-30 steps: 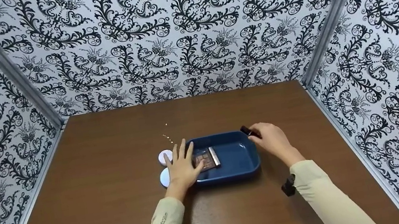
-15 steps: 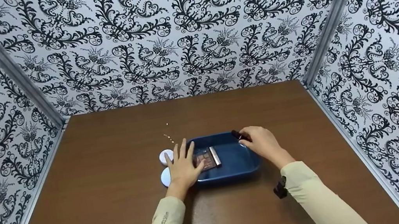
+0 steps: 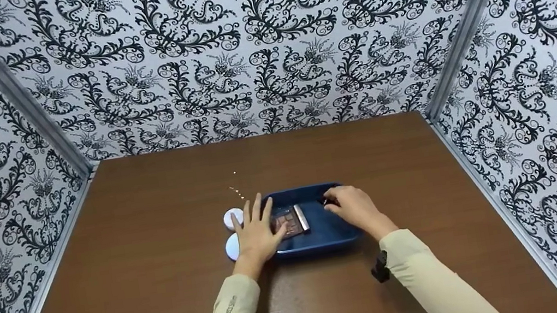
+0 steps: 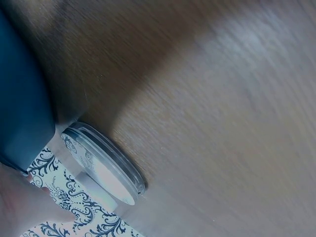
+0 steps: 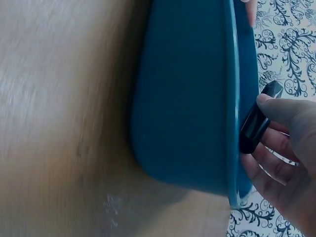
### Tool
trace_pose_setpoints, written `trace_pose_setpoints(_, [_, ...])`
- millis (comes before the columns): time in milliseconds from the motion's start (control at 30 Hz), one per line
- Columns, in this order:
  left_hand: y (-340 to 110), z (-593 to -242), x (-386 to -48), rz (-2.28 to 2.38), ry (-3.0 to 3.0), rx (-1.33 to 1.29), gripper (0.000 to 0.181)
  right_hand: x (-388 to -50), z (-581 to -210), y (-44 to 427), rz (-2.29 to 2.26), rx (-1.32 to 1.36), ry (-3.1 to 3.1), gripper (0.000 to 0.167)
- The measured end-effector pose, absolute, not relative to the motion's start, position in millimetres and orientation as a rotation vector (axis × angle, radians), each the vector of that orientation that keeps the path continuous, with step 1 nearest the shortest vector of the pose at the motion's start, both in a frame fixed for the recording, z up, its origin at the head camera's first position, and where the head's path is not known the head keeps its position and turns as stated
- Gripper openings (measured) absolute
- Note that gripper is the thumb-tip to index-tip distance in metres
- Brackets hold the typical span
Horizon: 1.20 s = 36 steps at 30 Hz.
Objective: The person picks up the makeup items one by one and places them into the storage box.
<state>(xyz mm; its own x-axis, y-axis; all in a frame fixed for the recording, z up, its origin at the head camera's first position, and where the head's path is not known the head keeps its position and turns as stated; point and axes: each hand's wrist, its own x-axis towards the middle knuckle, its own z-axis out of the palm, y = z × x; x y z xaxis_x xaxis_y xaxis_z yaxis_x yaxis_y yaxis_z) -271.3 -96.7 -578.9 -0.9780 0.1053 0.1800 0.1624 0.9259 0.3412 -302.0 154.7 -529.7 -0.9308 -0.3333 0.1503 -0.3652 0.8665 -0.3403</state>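
Tube pinched in right hand with long axis aslant over the right end of blue tray, opposite wide-fingered left hand.

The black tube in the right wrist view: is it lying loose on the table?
No, the right hand holds the black tube in its fingers, close to the rim of the blue dish.

pale glare and soft shadow cross the tabletop.
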Motion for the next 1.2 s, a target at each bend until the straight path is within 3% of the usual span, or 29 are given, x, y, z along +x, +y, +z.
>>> trace_pose_setpoints(433, [-97,-577,-271,-0.540,-2.971,-0.178,0.076,-306,-546,133,0.597,0.486,-3.099,0.036])
trace_pose_setpoints(933, [-96,-579,-273,-0.527,-2.973,-0.175,0.076,-310,-564,117,0.660,0.390,-3.116,0.025])
trace_pose_setpoints(1200, [-97,-579,-272,-0.544,-2.969,-0.181,0.075,-308,-565,111,0.722,0.427,-3.063,0.034])
